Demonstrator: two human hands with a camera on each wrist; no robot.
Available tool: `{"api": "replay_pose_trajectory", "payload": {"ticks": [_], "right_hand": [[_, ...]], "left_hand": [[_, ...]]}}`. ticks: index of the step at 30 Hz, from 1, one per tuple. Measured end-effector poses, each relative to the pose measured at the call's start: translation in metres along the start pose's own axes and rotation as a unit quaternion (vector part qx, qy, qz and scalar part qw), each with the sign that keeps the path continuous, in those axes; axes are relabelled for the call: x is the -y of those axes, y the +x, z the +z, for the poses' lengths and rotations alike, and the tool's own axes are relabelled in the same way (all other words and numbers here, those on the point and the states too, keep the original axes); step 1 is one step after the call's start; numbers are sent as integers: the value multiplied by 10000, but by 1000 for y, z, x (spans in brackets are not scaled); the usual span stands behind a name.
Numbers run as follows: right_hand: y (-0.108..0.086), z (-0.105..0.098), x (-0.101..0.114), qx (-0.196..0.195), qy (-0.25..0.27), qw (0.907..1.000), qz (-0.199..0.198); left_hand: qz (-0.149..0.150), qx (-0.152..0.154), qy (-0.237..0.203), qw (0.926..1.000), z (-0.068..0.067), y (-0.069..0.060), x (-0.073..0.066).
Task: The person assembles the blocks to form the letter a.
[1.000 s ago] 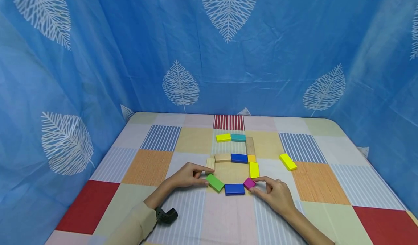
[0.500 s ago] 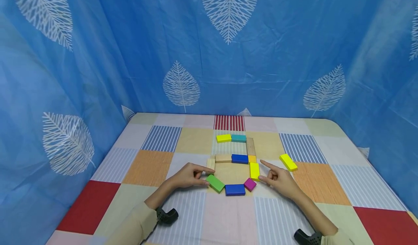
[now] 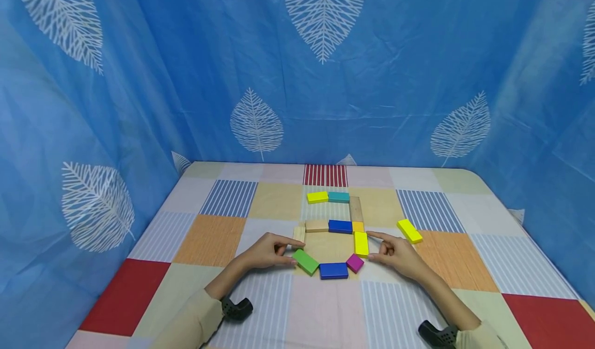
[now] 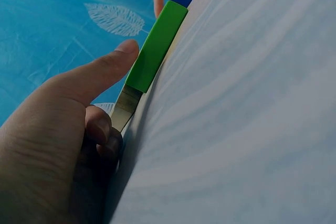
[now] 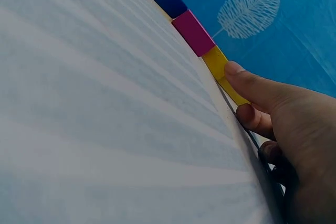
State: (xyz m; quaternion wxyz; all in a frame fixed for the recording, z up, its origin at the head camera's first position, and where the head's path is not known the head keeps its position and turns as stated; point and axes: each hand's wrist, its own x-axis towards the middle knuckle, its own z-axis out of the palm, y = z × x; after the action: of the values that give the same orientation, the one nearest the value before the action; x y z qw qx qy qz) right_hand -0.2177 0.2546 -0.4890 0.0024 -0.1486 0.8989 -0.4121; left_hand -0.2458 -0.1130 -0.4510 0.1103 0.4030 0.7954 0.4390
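Observation:
My left hand (image 3: pixel 265 251) lies beside the green block (image 3: pixel 306 262). Its thumb touches the green block and its index fingertip is at the plain wooden block (image 3: pixel 299 234) behind it. At the right side of the nearer yellow block (image 3: pixel 361 244), my right hand (image 3: pixel 397 256) touches with thumb and extended index finger. In the right wrist view the thumb (image 5: pixel 247 77) rests against that yellow block. A magenta block (image 3: pixel 355 263) and a blue block (image 3: pixel 333 271) lie between the hands, completing a line with the green one.
Another blue block (image 3: pixel 340 226), a wooden block (image 3: pixel 317 226) and an orange block (image 3: pixel 357 226) form a row behind. Farther back are a yellow block (image 3: pixel 317 197), a teal block (image 3: pixel 339 197) and a long wooden block (image 3: pixel 355 209). One yellow block (image 3: pixel 409 231) lies apart at right.
My right hand has let go of the magenta block, moved back and right, and come against the side of the nearer yellow block. My left hand has stayed in place.

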Motion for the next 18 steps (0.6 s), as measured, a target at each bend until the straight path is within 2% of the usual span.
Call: {"api": "replay_pose_trajectory", "payload": {"ticks": [8,18], "right_hand": [[0,3,2,-88,-155,9996,-198],[0,3,3,-176,-304,9991,-246]], "left_hand": [[43,6,-28,10000,0,-1,3],[66,40,21,10000,0,0,1]]}}
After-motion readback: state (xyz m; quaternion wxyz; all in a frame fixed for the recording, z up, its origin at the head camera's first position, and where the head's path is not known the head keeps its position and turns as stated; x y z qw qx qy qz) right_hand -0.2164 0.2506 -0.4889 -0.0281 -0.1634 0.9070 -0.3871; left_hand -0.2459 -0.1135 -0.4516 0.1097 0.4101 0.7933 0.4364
